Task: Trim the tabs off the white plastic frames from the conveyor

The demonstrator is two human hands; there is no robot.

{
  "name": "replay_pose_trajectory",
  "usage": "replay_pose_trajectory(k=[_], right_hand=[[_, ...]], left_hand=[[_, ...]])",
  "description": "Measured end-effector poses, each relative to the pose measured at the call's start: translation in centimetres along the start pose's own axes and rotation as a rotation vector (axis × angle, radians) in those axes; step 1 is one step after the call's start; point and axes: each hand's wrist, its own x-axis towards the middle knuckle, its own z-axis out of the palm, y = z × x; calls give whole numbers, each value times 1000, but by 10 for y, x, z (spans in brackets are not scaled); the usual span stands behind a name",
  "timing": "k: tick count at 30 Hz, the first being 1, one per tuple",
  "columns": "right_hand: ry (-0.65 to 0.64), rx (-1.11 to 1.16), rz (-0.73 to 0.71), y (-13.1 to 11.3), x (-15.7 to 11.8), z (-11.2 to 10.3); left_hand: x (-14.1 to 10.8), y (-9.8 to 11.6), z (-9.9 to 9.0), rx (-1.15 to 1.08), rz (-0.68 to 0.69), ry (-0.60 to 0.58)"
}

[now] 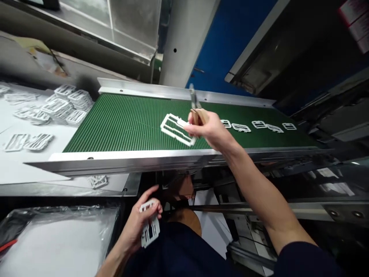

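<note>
Above the green conveyor belt (129, 123), my right hand (209, 129) pinches a white plastic frame (177, 132) between thumb and finger. The same hand keeps a pair of pliers (193, 98), slightly blurred, with metal jaws pointing away from me. Lower down, in front of the belt's edge, my left hand (141, 215) is closed around one or more similar white plastic frames (150, 227); how many lie together there I cannot tell. Further right on the belt lie several more white frames (241, 128).
Left of the belt, stacks of white frames (59, 107) stand on a pale work surface (17, 165). A metal rail (123, 163) runs along the belt's near side. Below left sits a plastic-lined container (66, 238). Behind the belt rises a machine with a blue panel (227, 42).
</note>
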Motion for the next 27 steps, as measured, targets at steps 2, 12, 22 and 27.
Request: replay_pose_trajectory(k=[2, 12, 22, 27], right_hand=[[-63, 189, 74, -10, -49, 17], [-76, 741, 582, 54, -172, 95], [7, 876, 650, 75, -189, 97], [16, 823, 641, 77, -190, 100]], left_hand=[[-7, 19, 7, 71, 75, -22], [-4, 19, 21, 380, -40, 113], [6, 3, 21, 380, -132, 133], [5, 2, 22, 363, -146, 115]])
